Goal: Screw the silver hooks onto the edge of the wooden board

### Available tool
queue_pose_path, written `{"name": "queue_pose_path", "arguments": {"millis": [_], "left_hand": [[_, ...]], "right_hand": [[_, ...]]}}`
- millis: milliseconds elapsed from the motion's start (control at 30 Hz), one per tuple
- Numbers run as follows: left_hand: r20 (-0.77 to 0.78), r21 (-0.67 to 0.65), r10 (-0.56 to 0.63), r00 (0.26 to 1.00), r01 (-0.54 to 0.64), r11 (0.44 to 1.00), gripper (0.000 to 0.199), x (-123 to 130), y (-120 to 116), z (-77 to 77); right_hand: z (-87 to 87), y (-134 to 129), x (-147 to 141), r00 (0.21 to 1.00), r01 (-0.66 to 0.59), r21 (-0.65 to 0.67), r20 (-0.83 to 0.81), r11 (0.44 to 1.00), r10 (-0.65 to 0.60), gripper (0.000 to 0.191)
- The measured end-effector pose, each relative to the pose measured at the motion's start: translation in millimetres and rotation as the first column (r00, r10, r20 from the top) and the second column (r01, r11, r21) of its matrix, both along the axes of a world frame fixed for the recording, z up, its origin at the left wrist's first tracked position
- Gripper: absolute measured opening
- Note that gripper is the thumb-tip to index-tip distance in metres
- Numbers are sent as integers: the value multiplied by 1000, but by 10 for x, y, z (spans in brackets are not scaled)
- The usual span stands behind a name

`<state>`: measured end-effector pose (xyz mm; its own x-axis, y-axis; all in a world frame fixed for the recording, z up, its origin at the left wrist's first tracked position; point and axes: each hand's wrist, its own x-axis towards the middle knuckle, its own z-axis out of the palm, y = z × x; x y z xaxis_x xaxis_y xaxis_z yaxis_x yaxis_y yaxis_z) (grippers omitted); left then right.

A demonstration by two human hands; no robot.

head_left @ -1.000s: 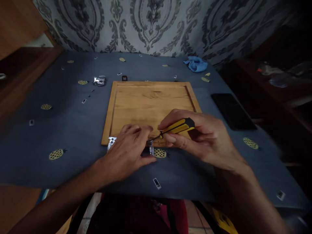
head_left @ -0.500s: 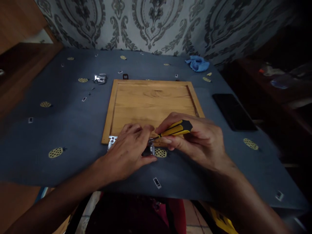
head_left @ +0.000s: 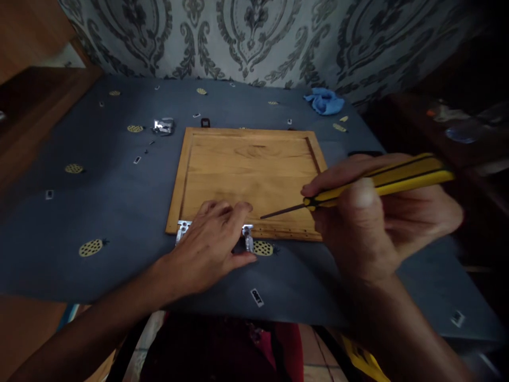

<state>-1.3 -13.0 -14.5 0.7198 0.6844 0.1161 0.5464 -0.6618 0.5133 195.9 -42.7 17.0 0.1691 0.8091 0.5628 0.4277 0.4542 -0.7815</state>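
Observation:
A framed wooden panel (head_left: 254,175) lies flat on the cloth-covered table. Along its near edge, at the left, sits a metal hinge (head_left: 248,237), largely covered by my left hand (head_left: 214,244), whose fingers are wrapped over it; another metal part (head_left: 182,230) shows at the panel's near left corner. My right hand (head_left: 369,223) grips a yellow and black screwdriver (head_left: 382,180), raised above the panel's right side. Its thin tip points left, over the panel near the hinge and apart from it. Small holes show along the near edge.
Beyond the panel's left corner lies a shiny metal hinge (head_left: 163,126), with small screws (head_left: 146,152) nearby. A blue cloth (head_left: 324,101) rests at the back right. A dark phone (head_left: 366,154) is mostly hidden behind my right hand. A patterned curtain (head_left: 254,42) hangs behind.
My right hand has drawn the screwdriver up and to the right, away from the hinge, and now covers most of the phone. My left hand has stayed in place.

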Motion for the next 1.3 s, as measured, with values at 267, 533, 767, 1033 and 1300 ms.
{"name": "queue_pose_path", "arguments": {"millis": [267,533,767,1033,1300], "left_hand": [[2,22,-14,1000,14,1000,52,-2,4,-16],[-6,27,-2,1000,2,1000,52,5,3,-13],[-11,40,-16,1000,16,999,52,-3,7,-23],[-22,24,-11,1000,12,1000,50,8,12,-15],[-6,12,-12,1000,12,1000,50,17,13,-10]], "right_hand": [[-98,35,-68,988,-156,1,19,988,156,13],[-124,30,-105,976,-216,-68,9,974,217,13],[-103,36,-50,968,-240,-21,65,971,241,12],[-103,30,-107,959,-272,-70,66,960,276,12],[-96,60,-113,935,-333,-26,119,943,334,9]]}}
